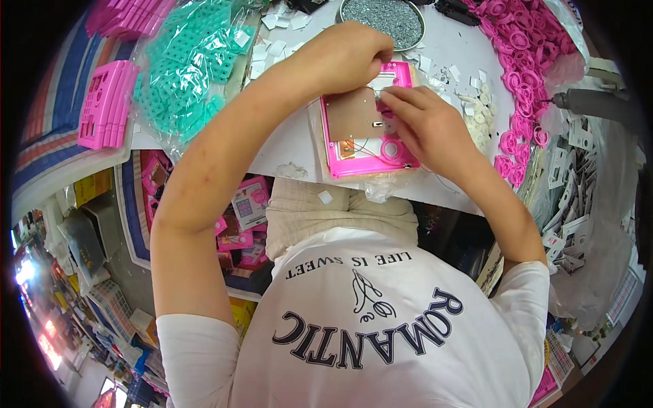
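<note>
A white shirt (367, 326) is nearest; beyond, a brown board (350, 117) lies over a pink casing (340, 167). The left hand (360, 56) curls at the far side, the right hand (430, 124) bends rightward of the board; I cannot tell what either grips. Best keep thin wires (367, 151) unpinched.

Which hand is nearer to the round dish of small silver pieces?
Left. The left hand overlaps the near edge of the round dish in view; the right hand is farther, at the right side of the pink case.
</note>
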`<state>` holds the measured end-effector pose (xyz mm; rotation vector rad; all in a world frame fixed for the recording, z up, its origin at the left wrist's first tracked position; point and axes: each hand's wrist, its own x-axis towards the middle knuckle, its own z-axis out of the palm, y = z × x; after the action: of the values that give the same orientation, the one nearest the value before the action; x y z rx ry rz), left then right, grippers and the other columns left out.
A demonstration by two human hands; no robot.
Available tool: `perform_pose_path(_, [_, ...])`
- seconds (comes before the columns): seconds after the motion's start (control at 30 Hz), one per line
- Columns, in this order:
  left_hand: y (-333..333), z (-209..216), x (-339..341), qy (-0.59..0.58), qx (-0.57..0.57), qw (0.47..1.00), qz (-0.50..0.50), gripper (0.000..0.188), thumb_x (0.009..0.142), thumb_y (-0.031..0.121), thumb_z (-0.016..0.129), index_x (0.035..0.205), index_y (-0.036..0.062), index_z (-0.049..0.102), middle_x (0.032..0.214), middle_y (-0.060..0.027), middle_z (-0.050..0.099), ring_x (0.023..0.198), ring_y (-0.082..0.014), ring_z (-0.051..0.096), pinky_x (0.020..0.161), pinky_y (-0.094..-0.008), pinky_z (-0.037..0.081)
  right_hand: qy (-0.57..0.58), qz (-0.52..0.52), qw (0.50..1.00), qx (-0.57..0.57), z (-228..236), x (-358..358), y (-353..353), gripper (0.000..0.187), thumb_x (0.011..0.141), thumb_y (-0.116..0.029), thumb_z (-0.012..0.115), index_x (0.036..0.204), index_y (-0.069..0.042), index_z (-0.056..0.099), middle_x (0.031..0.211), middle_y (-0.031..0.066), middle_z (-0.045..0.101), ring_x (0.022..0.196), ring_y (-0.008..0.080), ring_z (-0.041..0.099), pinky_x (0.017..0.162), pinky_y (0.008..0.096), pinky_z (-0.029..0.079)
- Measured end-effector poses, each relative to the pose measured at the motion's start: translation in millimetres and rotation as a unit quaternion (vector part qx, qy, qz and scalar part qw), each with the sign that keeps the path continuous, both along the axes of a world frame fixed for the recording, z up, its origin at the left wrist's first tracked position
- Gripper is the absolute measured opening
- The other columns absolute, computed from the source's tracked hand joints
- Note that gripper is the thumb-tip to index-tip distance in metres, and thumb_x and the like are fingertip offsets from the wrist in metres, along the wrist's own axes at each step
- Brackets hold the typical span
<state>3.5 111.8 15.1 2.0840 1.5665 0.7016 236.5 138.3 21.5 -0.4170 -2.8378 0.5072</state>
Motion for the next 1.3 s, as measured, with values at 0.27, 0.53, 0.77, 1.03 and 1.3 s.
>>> perform_pose_path(0.27, [-23.6,-20.4,5.9,0.101,0.12,0.988,-0.001,0.012,0.086,0.017,0.07,0.092,0.0071,0.073,0.089,-0.0104,0.071,0.085,-0.0321,0.069,0.075,-0.0433,0.054,0.001,0.006,0.997,0.072,-10.8,3.4,-8.6,0.031,0.083,-0.01,0.069,0.112,0.002,0.07,0.12,0.0104,0.065,0.105,0.028,0.063,0.081,0.0378,0.058])
perform_pose_path(0.53, [-1.7,-7.8,10.7,0.216,-0.012,0.975,-0.054,0.008,0.086,0.015,0.068,0.087,0.0071,0.071,0.09,-0.0114,0.071,0.087,-0.0329,0.069,0.076,-0.0461,0.055,-0.165,0.077,0.979,0.087,12.1,-12.9,3.4,0.014,0.082,-0.01,0.069,0.093,-0.002,0.073,0.112,0.0069,0.067,0.103,0.0265,0.063,0.078,0.0367,0.058])
perform_pose_path(0.77, [-15.4,-12.4,1.9,0.089,0.105,0.99,0.02,0.011,0.086,0.012,0.067,0.092,0.0049,0.072,0.092,-0.0114,0.071,0.089,-0.0327,0.067,0.079,-0.0458,0.053,0.088,-0.067,0.992,0.065,-10.4,-14.9,14.8,0.013,0.078,-0.013,0.077,0.09,-0.008,0.075,0.1,0.0041,0.067,0.096,0.0296,0.059,0.08,0.0398,0.054])
perform_pose_path(1.03, [-35.0,-18.9,1.0,0.064,0.116,0.989,0.062,0.01,0.085,0.014,0.07,0.09,0.0058,0.073,0.088,-0.0083,0.067,0.09,-0.0299,0.065,0.082,-0.044,0.05,0.083,-0.089,0.991,0.056,-20.5,-36.4,19.0,0.01,0.076,-0.013,0.078,0.082,-0.007,0.074,0.101,0.006,0.067,0.097,0.0312,0.055,0.085,0.0402,0.051])
perform_pose_path(1.3, [-26.9,-12.5,11.0,0.15,0.064,0.986,0.023,0.011,0.087,0.019,0.071,0.09,0.0101,0.076,0.095,-0.0048,0.066,0.101,-0.025,0.063,0.094,-0.0469,0.042,0.102,-0.113,0.988,0.014,-12.1,-18.1,23.7,0.013,0.08,-0.011,0.077,0.092,-0.007,0.073,0.106,0.0059,0.068,0.104,0.0313,0.056,0.089,0.0404,0.051])
